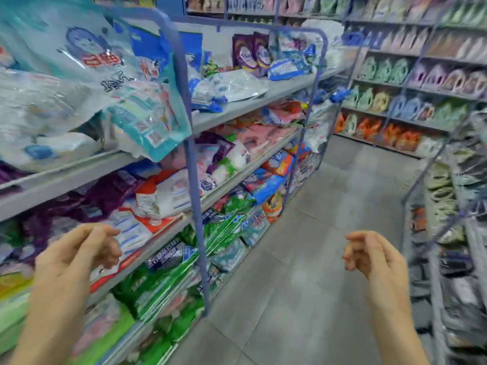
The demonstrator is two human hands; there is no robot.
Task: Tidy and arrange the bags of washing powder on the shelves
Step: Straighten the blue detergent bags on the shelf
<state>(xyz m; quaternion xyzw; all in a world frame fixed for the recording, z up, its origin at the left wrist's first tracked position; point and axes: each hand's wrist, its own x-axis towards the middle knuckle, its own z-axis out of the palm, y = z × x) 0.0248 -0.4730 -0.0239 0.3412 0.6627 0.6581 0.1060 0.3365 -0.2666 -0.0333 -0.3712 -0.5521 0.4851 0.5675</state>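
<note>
Grey shelves (pixel 237 111) on my left carry many bags of washing powder lying in loose heaps. A teal and white bag (pixel 116 83) leans out over the top shelf's edge. White and blue bags (pixel 226 88) lie flat further along, with purple bags (pixel 250 52) upright behind them. Green bags (pixel 163 283) fill the lower shelf. My left hand (pixel 79 256) hovers before the middle shelf, fingers loosely curled and holding nothing. My right hand (pixel 369 256) hangs over the aisle floor, also loosely curled and empty.
Blue metal uprights (pixel 193 185) frame the shelf bays. The grey tiled aisle floor (pixel 303 259) runs ahead. Detergent bottles (pixel 382 98) line the far shelves, and a wire rack (pixel 442 233) of dark goods stands on the right.
</note>
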